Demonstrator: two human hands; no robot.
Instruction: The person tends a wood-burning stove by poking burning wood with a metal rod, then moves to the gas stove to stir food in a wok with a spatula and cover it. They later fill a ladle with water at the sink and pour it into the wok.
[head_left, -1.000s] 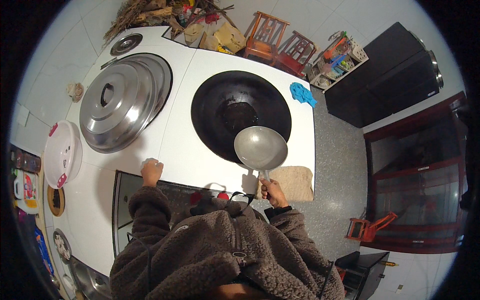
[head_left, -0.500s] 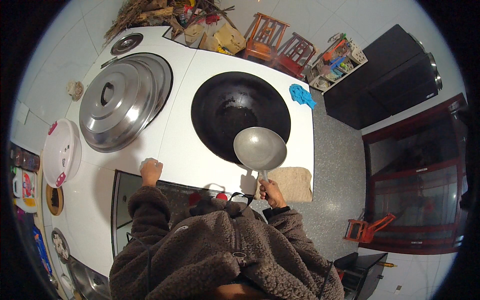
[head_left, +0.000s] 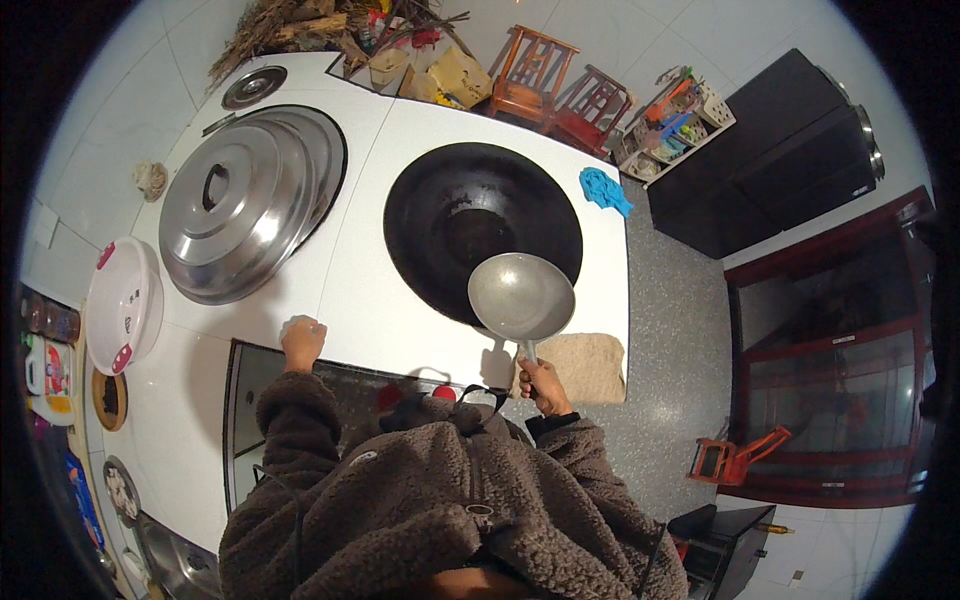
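My right hand [head_left: 543,387] is wrapped round the handle of a large grey metal ladle [head_left: 520,296]. The ladle's wide, shallow bowl looks bare inside and is held over the near right rim of a big black wok [head_left: 430,215] set in the white stove top. A small shiny patch shows at the wok's bottom, with no food in view. My left hand [head_left: 302,343] rests as a loose fist at the stove top's near edge, with nothing seen in it. Under and beside my right hand lies a folded beige cloth [head_left: 590,365].
A domed steel lid [head_left: 225,220] covers a second pan on the left, beside a pink-and-white basin [head_left: 125,310]. A crumpled blue cloth [head_left: 604,190] lies at the far right corner. Beyond the stove stand wooden chairs [head_left: 530,75] and firewood [head_left: 300,25]; a black cabinet [head_left: 770,160] stands right.
The shiny patch in the wok looks smaller and differently shaped. Both hands and the ladle stay almost where they were.
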